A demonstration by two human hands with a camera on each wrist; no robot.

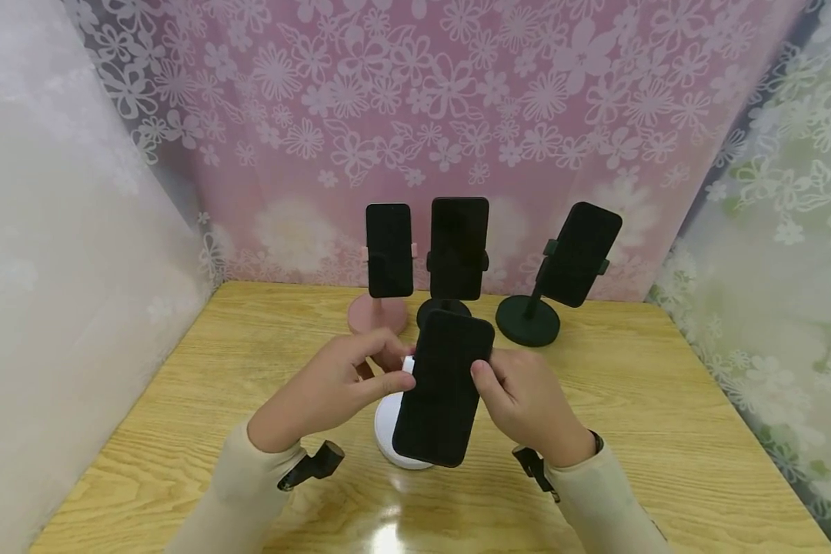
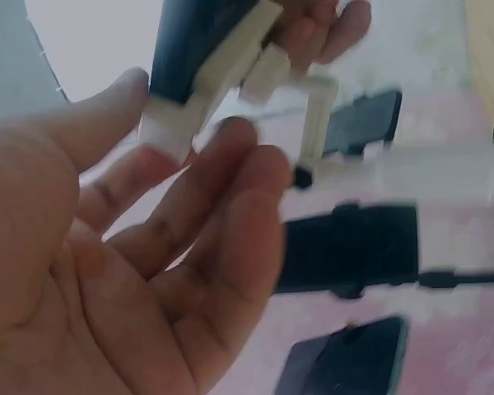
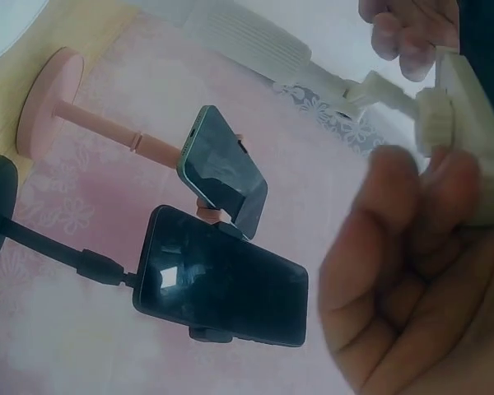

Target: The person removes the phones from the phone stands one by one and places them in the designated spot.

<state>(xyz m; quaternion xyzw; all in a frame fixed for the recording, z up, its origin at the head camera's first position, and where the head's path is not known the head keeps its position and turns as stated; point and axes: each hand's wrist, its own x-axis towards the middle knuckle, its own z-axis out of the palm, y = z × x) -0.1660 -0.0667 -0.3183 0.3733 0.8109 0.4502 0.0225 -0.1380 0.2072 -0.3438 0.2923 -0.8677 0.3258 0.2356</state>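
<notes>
Three phones already sit in stands near the tabletop's back edge. The fourth, a black phone, is over the white stand mid-tabletop: left hand pinching the clamp, right hand gripping its right edge. Can't tell if it's seated; probably all that's left.

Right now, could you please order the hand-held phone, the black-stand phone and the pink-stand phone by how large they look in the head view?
1. Hand-held phone, though nearest the camera
2. Black-stand phone
3. Pink-stand phone
</notes>
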